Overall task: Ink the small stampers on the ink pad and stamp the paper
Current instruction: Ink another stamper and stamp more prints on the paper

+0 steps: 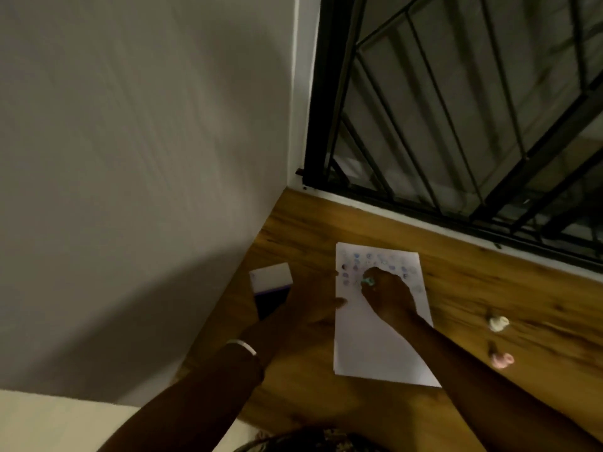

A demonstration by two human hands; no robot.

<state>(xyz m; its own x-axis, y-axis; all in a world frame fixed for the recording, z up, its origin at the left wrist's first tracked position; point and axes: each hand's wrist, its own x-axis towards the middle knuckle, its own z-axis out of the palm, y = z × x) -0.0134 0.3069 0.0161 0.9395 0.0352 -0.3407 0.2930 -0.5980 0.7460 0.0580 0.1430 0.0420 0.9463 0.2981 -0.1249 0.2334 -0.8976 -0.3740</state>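
Note:
A white sheet of paper lies on the wooden table, with several rows of faint round stamp marks near its far end. My right hand rests on the paper among the marks, shut on a small teal stamper pressed down on the sheet. My left hand lies flat on the table, fingers spread, touching the paper's left edge. The ink pad, dark with its white lid raised, sits just left of my left hand by the wall.
Two more small stampers lie on the wooden table to the right: a white one and a pink one. A grey wall bounds the left side. A black barred window runs along the far edge.

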